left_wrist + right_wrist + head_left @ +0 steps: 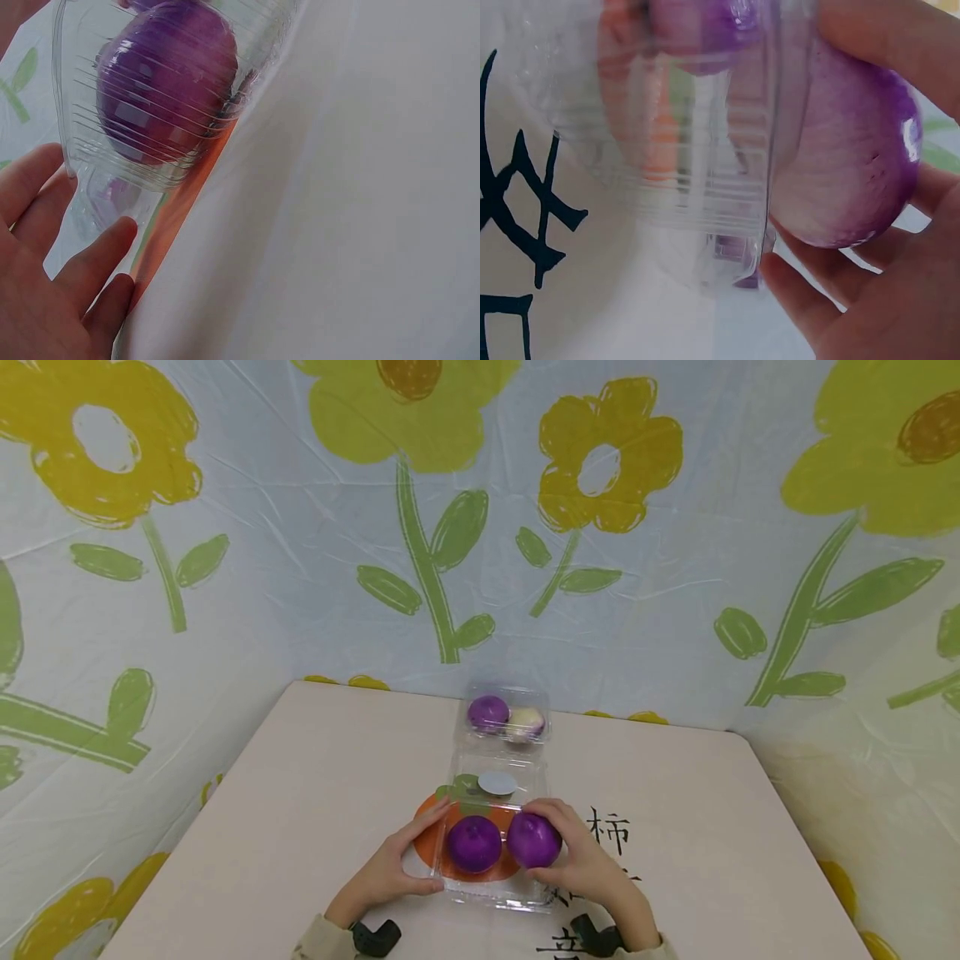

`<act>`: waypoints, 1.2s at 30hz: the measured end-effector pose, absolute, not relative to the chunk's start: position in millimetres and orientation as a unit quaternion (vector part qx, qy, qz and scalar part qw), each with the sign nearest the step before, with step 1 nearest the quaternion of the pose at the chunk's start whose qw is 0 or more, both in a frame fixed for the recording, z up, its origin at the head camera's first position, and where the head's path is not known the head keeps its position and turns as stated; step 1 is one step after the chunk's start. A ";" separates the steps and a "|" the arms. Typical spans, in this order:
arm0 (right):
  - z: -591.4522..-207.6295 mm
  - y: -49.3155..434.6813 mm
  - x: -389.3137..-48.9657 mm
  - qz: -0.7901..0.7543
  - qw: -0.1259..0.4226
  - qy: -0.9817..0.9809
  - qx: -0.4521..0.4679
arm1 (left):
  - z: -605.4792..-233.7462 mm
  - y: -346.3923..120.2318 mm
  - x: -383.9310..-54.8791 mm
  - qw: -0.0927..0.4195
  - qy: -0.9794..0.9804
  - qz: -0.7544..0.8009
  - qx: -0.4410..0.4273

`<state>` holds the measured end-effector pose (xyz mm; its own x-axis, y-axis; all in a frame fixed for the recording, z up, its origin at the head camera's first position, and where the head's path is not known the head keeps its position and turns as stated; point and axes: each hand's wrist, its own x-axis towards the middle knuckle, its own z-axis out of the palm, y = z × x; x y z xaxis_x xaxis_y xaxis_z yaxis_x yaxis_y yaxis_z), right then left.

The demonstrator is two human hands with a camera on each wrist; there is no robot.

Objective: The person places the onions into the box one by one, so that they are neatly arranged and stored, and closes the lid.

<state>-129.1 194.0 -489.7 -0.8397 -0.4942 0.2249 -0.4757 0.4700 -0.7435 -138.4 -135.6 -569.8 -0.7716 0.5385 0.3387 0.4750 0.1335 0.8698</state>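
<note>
A clear plastic clamshell box [498, 902] lies open near the front of the table, its lid [536, 768] folded back. Inside it sits a shiny purple onion [474, 844]. My right hand [588, 864] holds another purple onion [534, 840] between thumb and fingers, at the box's right rim. In the right wrist view this onion [847, 157] overlaps the rim and shows a paler side. At the box's left side is my left hand [390, 860], its thumb and fingertips right at the rim. The left wrist view shows its fingers [97, 259] spread and loosely extended.
Behind the lid stands another clear box [543, 714] with a purple onion [488, 714] and a whitish, purple-edged piece [525, 722]. A white oval [497, 783] shows at the lid. The pale tabletop [330, 760] bears an orange print and black characters; a flower-printed cloth [300, 552] hangs behind.
</note>
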 end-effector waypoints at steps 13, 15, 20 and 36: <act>-503.8 177.4 -124.4 -0.316 -0.059 0.882 -0.345 | -567.6 -135.1 -137.8 0.028 0.743 0.575 0.342; -505.2 176.6 -123.9 -0.315 -0.065 0.880 -0.349 | -566.7 -134.9 -137.4 0.028 0.743 0.575 0.342; -506.8 176.4 -124.0 -0.322 -0.070 0.877 -0.350 | -566.5 -134.5 -137.3 0.029 0.745 0.574 0.339; -491.5 189.1 -132.7 -0.428 -0.045 0.845 -0.317 | -566.7 -134.9 -136.6 0.036 0.743 0.578 0.335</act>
<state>-132.7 189.1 -491.5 -0.7954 -0.4970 0.3468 -0.5735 0.4323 -0.6959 -136.6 -134.9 -566.7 -0.7735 0.5387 0.3340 0.4560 0.1069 0.8835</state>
